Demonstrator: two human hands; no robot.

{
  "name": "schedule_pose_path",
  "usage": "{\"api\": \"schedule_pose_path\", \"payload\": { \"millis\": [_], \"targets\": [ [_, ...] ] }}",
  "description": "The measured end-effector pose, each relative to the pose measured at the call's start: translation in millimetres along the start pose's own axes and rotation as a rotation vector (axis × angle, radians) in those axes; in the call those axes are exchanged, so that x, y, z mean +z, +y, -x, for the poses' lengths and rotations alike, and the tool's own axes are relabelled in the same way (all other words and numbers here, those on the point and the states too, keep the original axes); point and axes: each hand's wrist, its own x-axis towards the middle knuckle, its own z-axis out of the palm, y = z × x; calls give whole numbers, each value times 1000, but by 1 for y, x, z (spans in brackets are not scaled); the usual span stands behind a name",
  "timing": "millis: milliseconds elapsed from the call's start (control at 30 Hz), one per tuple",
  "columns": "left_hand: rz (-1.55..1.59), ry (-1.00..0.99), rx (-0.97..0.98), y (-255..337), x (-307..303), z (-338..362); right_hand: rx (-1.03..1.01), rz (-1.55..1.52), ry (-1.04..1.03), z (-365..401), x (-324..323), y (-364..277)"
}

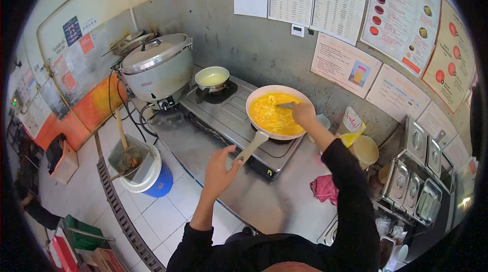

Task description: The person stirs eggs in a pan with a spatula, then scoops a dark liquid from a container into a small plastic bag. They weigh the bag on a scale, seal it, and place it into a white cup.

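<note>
A white frying pan sits on the right burner of the two-burner stove, with yellow egg mixture spread inside it. My right hand reaches over the pan's right side, closed on a utensil whose tip is in the egg. Beside the end of the pan handle is my left hand, its fingers apart and not wrapped around the handle. On the left burner stands a small pot with pale yellow liquid.
A large rice cooker stands left of the stove. A pink cloth, a tub and a yellow-white pouch are at the right, near metal containers. A blue bucket is on the floor. Another person's sleeve shows far left.
</note>
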Motion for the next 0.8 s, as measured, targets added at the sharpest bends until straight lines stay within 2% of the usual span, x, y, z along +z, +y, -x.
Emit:
{"api": "schedule_pose_path", "payload": {
  "millis": [67, 133, 200, 300, 400, 500, 600, 800],
  "targets": [
    [262, -160, -122, -22, 7, -24, -175, 140, 58, -6, -40, 17],
    [468, -311, -246, -45, 21, -34, -212, 236, -157, -4, -91, 33],
    [612, -446, -352, -69, 37, -47, -286, 182, -184, -7, -102, 61],
    [753, -752, -457, -102, 71, -55, -177, 253, -158, 19, -126, 68],
    [965, -1000, -723, -56, 56, -66, -85, 326, -256, 17, -126, 66],
    [943, -934, -726, -70, 76, -65, -30, 330, -272, -15, -93, 63],
    [1051, -887, -799, -80, 90, -55, 105, 148, -249, -22, -95, 30],
    [1111, -963, -757, -69, 77, -63, 208, -5, -95, -53, -59, 18]
  ]
}}
